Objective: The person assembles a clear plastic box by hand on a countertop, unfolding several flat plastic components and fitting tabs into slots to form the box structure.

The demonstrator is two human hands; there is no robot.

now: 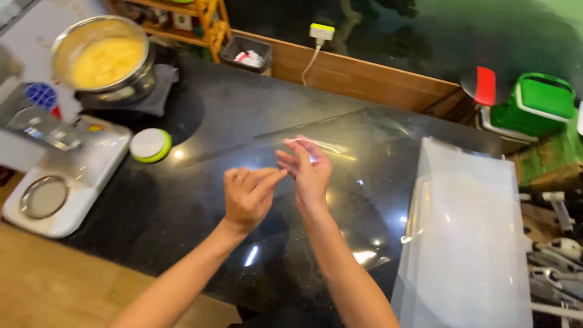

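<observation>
My left hand [246, 197] and my right hand [306, 173] meet above the middle of a black countertop [200, 121]. The left hand's fingers are bunched together, their tips touching the right hand's palm side. On the right hand the fingers are spread and slightly raised. A large clear plastic sheet [364, 182] lies flat on the counter under both hands. A bright glint of thin film shows at the right fingertips; I cannot tell whether anything is pinched there.
A stack of clear plastic sheets [467, 243] lies at the right. At the left are a white stand mixer [67, 170] with a steel bowl of yellow batter [106, 58], and a round white and green lid [150, 145]. Green containers [537, 103] stand at the far right, tools [555, 267] below them.
</observation>
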